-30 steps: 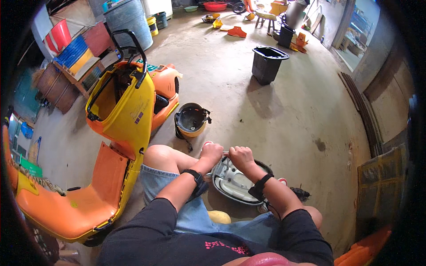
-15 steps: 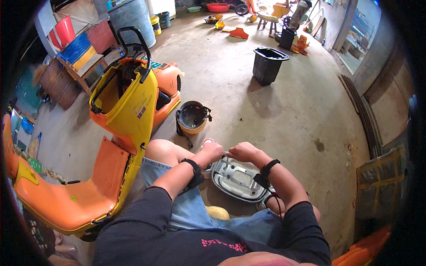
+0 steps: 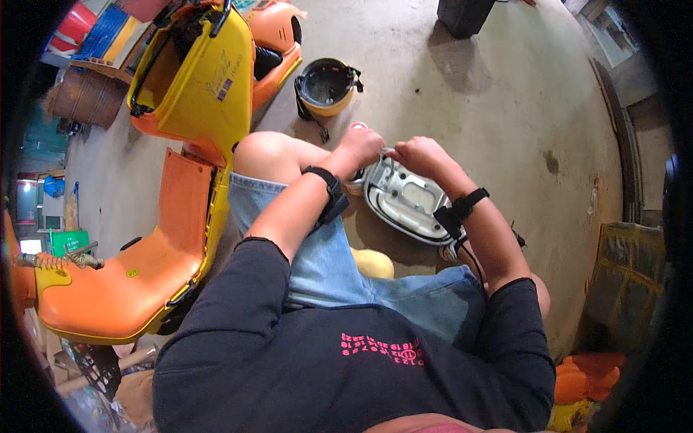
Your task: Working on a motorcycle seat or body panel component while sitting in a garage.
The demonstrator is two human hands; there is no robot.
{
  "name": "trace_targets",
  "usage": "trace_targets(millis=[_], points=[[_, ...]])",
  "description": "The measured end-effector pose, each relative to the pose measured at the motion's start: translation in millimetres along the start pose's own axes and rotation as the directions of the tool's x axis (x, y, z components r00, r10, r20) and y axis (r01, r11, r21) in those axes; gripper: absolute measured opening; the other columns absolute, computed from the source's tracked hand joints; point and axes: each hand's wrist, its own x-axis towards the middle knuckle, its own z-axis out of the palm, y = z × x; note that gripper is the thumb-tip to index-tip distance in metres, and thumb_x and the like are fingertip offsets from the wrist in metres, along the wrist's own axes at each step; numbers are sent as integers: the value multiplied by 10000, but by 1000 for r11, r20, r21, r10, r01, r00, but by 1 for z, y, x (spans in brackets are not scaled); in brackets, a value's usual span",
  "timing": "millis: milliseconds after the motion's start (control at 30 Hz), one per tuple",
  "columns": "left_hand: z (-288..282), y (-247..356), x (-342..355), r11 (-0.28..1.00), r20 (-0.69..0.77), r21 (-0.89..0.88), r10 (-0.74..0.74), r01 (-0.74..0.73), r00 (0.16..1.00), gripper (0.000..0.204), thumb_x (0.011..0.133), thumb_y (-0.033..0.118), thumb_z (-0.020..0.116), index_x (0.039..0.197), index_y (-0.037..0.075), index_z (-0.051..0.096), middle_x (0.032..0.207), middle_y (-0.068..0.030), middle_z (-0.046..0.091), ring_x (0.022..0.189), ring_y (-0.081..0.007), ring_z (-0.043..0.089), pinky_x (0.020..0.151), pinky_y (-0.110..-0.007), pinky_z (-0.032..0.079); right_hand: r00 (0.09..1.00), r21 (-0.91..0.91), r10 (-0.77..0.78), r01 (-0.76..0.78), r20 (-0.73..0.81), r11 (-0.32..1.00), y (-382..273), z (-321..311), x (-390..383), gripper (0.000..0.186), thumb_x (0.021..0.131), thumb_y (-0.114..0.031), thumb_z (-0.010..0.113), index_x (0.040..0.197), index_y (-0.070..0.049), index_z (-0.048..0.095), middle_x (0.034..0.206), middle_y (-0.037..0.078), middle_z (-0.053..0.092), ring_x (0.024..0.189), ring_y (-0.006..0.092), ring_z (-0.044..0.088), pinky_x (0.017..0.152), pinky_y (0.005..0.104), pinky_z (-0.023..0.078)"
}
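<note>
An oval silver-grey scooter part (image 3: 408, 196) with a dark rim, perhaps the underside of a seat, lies between my feet. At its far left end my left hand (image 3: 363, 146) is closed, fingers hidden behind its back. Next to it my right hand (image 3: 421, 155) is closed in a pinch. A small grey metal piece (image 3: 388, 153) shows between both hands, at the part's end. Which hand grips it, and whether a tool is there, I cannot make out.
A yellow and orange scooter body (image 3: 195, 94) stands at my left, with its orange seat (image 3: 119, 281). Beyond my knee lies an upturned yellow helmet (image 3: 328, 85). A black bucket-like box (image 3: 465, 14) is farther off. A taped box (image 3: 622, 278) stands at right.
The view has tilted downward, so everything sits higher in the picture and the far room has left it. Both hands stay together at the same end of the part.
</note>
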Motion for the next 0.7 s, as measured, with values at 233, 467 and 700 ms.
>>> trace_targets(millis=[233, 467, 700], points=[[-9, 0, 2, 999, -2, 31, -6, 6, 1000, 156, 723, 185, 550, 732, 133, 697, 790, -117, 667, 767, -279, 656, 688, -393, 515, 999, 2, 28, -28, -38, 1000, -10, -6, -1, 488, 915, -434, 419, 694, -57, 635, 669, 175, 626, 657, 357, 623, 624, 451, 507], [-1, -7, 10, 997, -36, 57, 62, -60, 997, 103, 689, 144, 564, 675, 122, 663, 752, -117, 651, 763, -287, 646, 643, -404, 521, 991, 91, 133, -130, -27, 987, -17, -1, -7, 467, 914, -432, 422, 725, -51, 614, 698, 187, 621, 697, 374, 609, 634, 467, 487], [-8, -12, 19, 981, 17, 118, 155, -155, 988, 101, 686, 136, 570, 687, 134, 671, 785, -81, 663, 785, -271, 648, 655, -393, 522, 960, 149, 258, -240, -112, 959, -28, 8, -10, 489, 920, -435, 405, 726, -50, 635, 710, 199, 627, 706, 379, 618, 653, 470, 497]])
